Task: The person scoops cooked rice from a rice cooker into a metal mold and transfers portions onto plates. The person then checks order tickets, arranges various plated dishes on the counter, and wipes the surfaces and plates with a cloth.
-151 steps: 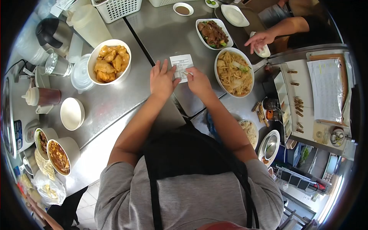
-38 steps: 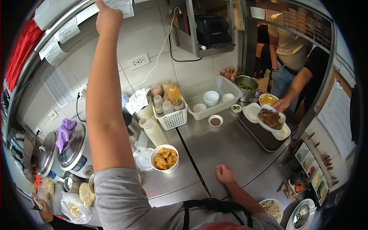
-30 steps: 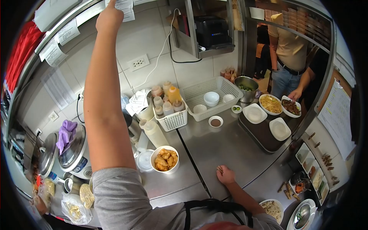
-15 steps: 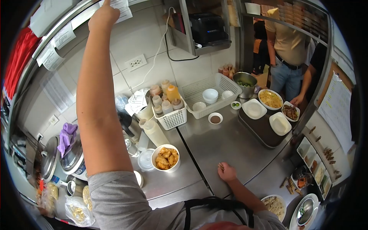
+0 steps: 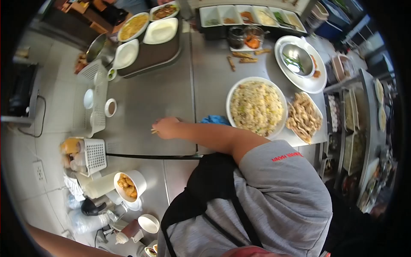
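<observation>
Over the steel counter [image 5: 141,143], my right hand [image 5: 167,128] is closed in a pinch. A pale wooden tip pokes out of its fingers, and it looks like a clothespin. Only my left forearm [image 5: 64,244] shows, at the lower left edge; the left hand is out of frame. To the right of my right arm sits a large bowl of fried rice [image 5: 257,107], and beside it a dish of pale fried strips [image 5: 305,118]. Several wooden clothespins [image 5: 243,55] lie beyond the rice. A white tub [image 5: 139,182] of glazed fried pieces stands to the left.
At the far left of the counter are a dark tray [image 5: 150,60] with white dishes, a plastic basket [image 5: 99,115] and a bottle basket [image 5: 95,156]. Condiment trays [image 5: 252,17] line the back. A metal bowl [image 5: 295,60] rests on an oval plate. Shelving [image 5: 364,128] stands right.
My view has swung to the right, bringing the rice and fried strips fully into sight. My raised left arm has dropped out to the lower left. My right hand stays closed over the counter.
</observation>
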`<action>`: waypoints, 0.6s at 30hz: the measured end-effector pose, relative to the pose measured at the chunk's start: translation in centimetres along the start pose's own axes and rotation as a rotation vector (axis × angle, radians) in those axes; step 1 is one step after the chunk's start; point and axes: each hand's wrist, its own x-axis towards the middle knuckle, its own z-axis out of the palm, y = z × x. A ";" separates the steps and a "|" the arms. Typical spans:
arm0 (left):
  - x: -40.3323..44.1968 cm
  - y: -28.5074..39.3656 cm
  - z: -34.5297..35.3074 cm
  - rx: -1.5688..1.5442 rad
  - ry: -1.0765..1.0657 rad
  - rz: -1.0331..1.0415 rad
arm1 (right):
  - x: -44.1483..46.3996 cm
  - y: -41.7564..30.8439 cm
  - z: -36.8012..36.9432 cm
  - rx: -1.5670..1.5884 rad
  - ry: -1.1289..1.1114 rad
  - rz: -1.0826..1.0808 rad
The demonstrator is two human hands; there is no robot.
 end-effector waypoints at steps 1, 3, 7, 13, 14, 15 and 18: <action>-1.5 2.1 -1.3 -0.090 0.015 0.004 | -0.7 0.6 0.2 -0.081 0.057 -0.009; -4.9 7.4 -5.6 -0.387 -0.042 -0.006 | -2.5 0.8 -1.7 -0.223 0.087 0.092; -11.8 15.6 -2.3 -0.762 -0.397 0.053 | -3.1 1.8 -4.2 -0.263 0.012 0.100; -27.0 27.0 -12.7 -1.251 -0.852 0.036 | -14.0 1.7 -20.3 0.045 0.346 0.120; -29.4 27.5 -14.3 -1.304 -0.932 0.044 | -17.8 4.2 -23.4 0.303 0.375 0.231; -31.0 27.6 -15.4 -1.350 -1.034 0.019 | -21.9 7.2 -24.2 0.141 0.777 0.163; -33.1 26.8 -16.3 -1.454 -1.362 -0.144 | -36.1 12.8 -29.8 0.088 0.822 0.656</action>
